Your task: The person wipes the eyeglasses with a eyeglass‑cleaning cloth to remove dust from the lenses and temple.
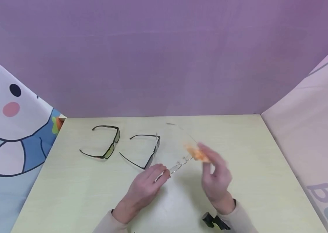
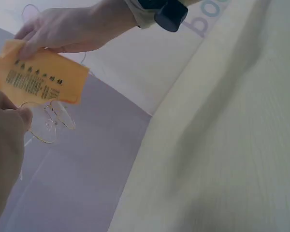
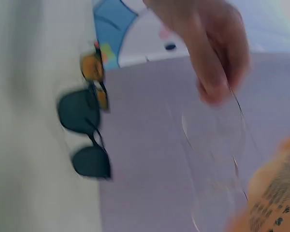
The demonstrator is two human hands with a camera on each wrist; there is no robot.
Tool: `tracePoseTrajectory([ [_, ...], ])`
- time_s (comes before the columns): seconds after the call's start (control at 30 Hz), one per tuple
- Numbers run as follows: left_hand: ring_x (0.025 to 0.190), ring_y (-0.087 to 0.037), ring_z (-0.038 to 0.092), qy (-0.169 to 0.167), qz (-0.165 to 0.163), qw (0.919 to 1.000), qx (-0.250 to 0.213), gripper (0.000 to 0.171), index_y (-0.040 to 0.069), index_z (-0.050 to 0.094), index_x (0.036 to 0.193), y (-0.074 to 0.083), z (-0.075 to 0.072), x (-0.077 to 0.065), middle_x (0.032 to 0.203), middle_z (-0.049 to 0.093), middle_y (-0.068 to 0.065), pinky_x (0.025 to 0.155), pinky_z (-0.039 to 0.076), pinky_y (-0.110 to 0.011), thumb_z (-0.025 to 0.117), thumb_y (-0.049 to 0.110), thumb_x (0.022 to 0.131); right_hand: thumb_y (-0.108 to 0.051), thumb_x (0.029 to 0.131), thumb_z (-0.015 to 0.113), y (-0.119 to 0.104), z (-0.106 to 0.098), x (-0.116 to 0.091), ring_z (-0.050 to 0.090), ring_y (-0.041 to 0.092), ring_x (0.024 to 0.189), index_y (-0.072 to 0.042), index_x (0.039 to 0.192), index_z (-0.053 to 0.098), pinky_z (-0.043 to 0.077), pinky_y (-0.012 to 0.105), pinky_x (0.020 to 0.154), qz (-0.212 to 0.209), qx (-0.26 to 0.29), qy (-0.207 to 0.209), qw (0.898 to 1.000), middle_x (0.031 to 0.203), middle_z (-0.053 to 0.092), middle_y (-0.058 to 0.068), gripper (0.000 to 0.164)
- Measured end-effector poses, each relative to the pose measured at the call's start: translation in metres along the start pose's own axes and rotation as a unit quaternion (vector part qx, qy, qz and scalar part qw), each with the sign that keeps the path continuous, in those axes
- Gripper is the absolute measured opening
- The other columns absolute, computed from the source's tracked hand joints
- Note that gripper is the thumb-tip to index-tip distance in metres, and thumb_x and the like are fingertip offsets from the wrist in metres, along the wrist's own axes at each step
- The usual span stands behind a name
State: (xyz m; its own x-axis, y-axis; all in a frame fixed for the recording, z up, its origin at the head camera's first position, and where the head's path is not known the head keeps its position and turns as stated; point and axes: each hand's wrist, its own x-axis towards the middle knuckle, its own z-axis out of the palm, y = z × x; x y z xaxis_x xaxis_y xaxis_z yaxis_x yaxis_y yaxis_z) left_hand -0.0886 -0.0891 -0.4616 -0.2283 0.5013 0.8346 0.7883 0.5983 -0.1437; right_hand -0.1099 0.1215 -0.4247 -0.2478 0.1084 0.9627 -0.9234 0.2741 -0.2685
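Observation:
A pair of thin wire-rimmed eyeglasses [image 1: 176,168] is held above the table, one end pinched between the thumb and fingers of my left hand [image 1: 143,186]. Their clear lenses [image 2: 63,115] hang to the side of that grip in the left wrist view. My right hand [image 1: 217,174] grips an orange lens cloth [image 2: 41,75] printed with dark characters and bar-like lines. The cloth is by the far end of the eyeglasses, blurred in the head view. Whether it touches the frame I cannot tell.
Black-framed glasses with yellow-green lenses [image 1: 109,151] lie unfolded at the table's left. Dark-lensed sunglasses [image 3: 79,111] lie beside them, nearer my left hand. A black device [image 1: 208,220] is at my right wrist. A purple backdrop [image 1: 164,64] rises behind the table.

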Motion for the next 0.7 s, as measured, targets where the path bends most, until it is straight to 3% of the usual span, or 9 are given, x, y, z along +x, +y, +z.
tracePoseTrajectory([
  [0.07,0.093,-0.022,0.071,0.0,0.043,0.9988,0.025,0.024,0.004,0.072,0.095,-0.003,0.001,0.002,0.1,0.072,-0.008,0.085,0.061,-0.027,0.051,0.007,0.107,0.012,0.095,0.051,-0.002,0.003,-0.003,0.072,0.027,0.111,0.018,0.097,0.064,0.058,0.026,0.096,-0.048,-0.008,-0.078,0.996,0.104,0.073,0.026,0.016],
  [0.13,0.094,-0.022,0.07,-0.006,0.076,0.996,0.046,0.024,0.003,0.071,0.096,-0.007,0.001,0.004,0.101,0.073,-0.009,0.086,0.061,-0.026,0.05,0.004,0.106,0.005,0.098,0.049,-0.006,0.005,-0.009,0.074,0.03,0.104,0.012,0.095,0.07,0.058,0.033,0.098,-0.073,-0.022,-0.16,0.984,0.099,0.074,0.025,0.022],
  [0.2,0.095,-0.022,0.07,-0.008,0.096,0.9934,0.062,0.025,0.003,0.071,0.095,-0.01,0.0,0.006,0.102,0.073,-0.01,0.087,0.061,-0.025,0.048,0.001,0.105,0.0,0.101,0.046,-0.011,0.005,-0.014,0.075,0.03,0.096,0.006,0.099,0.072,0.061,0.034,0.092,-0.069,-0.058,-0.222,0.971,0.1,0.076,0.018,0.027],
  [0.3,0.095,-0.022,0.071,-0.005,0.123,0.9894,0.077,0.026,0.004,0.071,0.093,-0.017,-0.002,0.007,0.101,0.073,-0.01,0.086,0.061,-0.025,0.048,-0.002,0.104,-0.007,0.104,0.043,-0.019,0.003,-0.017,0.075,0.025,0.091,0.001,0.106,0.071,0.063,0.035,0.084,-0.029,-0.104,-0.287,0.952,0.102,0.076,0.01,0.029],
  [0.5,0.094,-0.021,0.07,-0.008,0.146,0.9866,0.073,0.026,0.004,0.072,0.096,-0.021,-0.001,0.006,0.101,0.073,-0.01,0.086,0.061,-0.023,0.049,-0.002,0.104,-0.015,0.109,0.038,-0.029,0.004,-0.01,0.073,0.017,0.088,-0.007,0.112,0.066,0.062,0.033,0.082,0.035,-0.176,-0.359,0.916,0.095,0.075,0.0,0.03],
  [0.6,0.096,-0.02,0.071,-0.016,0.155,0.9857,0.064,0.027,0.004,0.074,0.099,-0.021,-0.002,0.004,0.104,0.073,-0.009,0.088,0.06,-0.023,0.048,-0.004,0.104,-0.01,0.107,0.045,-0.03,0.006,-0.01,0.071,0.015,0.081,-0.007,0.112,0.064,0.061,0.032,0.081,0.065,-0.17,-0.381,0.906,0.086,0.072,-0.002,0.02],
  [0.7,0.098,-0.019,0.071,-0.024,0.175,0.9829,0.051,0.03,0.004,0.075,0.102,-0.02,-0.002,0.002,0.106,0.073,-0.008,0.091,0.059,-0.023,0.046,-0.005,0.105,-0.003,0.1,0.055,-0.03,0.006,-0.012,0.063,0.011,0.074,-0.009,0.11,0.063,0.057,0.028,0.072,0.112,-0.151,-0.399,0.898,0.082,0.068,-0.003,0.014],
])
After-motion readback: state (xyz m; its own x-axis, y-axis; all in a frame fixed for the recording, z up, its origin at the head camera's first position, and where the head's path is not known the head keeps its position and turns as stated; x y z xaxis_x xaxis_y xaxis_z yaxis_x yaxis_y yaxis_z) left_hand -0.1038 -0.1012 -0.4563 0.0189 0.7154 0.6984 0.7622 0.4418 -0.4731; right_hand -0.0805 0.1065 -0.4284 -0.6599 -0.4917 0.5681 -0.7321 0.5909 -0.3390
